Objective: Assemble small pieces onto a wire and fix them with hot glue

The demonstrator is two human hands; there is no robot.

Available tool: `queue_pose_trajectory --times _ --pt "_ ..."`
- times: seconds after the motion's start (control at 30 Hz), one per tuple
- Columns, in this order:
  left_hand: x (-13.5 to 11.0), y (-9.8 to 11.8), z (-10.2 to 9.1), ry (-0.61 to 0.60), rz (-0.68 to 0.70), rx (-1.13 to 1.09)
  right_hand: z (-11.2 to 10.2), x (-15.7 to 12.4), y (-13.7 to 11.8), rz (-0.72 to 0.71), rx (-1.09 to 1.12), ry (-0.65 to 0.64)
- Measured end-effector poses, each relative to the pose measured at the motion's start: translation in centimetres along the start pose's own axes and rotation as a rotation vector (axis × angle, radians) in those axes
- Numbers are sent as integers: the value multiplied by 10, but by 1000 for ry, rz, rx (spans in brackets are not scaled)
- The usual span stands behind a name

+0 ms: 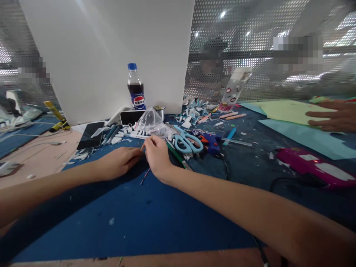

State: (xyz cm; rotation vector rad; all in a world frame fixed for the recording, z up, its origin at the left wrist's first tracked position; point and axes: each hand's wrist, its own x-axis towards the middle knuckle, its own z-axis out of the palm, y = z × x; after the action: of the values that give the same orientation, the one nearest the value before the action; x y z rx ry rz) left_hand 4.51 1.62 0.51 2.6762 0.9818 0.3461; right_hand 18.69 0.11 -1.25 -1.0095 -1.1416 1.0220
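My left hand (120, 163) and my right hand (157, 157) meet over the blue mat (167, 218), their fingertips close together. Both have curled, pinching fingers, and whatever lies between them is hidden or too small to name. A thin dark stick-like piece (145, 176) shows just below my fingers; I cannot tell whether it is held or lying on the mat. Light-blue scissors (187, 141) lie right of my right hand, with a green pencil-like stick (176, 154) beside its wrist. A clear plastic bag (152, 120) is crumpled just beyond my hands.
A cola bottle (135, 89) stands before a white board (108, 48). Paper scraps (194, 111), a phone (90, 135) and a blue glue gun (213, 142) lie around. At right are a magenta device (314, 167) and another person's hand (333, 116) on yellow paper (289, 111).
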Motion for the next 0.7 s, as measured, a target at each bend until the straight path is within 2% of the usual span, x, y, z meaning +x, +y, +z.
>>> queue_pose_trajectory --times 0.1,0.17,0.2,0.3,0.4,0.5,0.6,0.7 --pt "-7 4 0 166 -292 -491 -1 -3 -2 -17 -16 -30" --pt "-13 7 -1 291 -434 -884 -2 -7 -6 -56 -44 -94" --pt "-15 7 -1 315 -493 -1050 -2 -9 -8 -96 -62 -122" --pt "-22 5 0 300 -513 -1333 -3 -16 -15 -226 -133 -210" --pt "-25 2 1 222 -431 -1459 -4 -20 -21 -367 -193 -295" --pt "-26 0 0 171 -408 -1524 -4 -21 -23 -438 -245 -342" --pt "-27 0 -3 123 -388 -1529 -4 -20 -22 -427 -296 -352" --pt "-27 1 -5 106 -391 -1519 -4 -22 -22 -329 -296 -394"
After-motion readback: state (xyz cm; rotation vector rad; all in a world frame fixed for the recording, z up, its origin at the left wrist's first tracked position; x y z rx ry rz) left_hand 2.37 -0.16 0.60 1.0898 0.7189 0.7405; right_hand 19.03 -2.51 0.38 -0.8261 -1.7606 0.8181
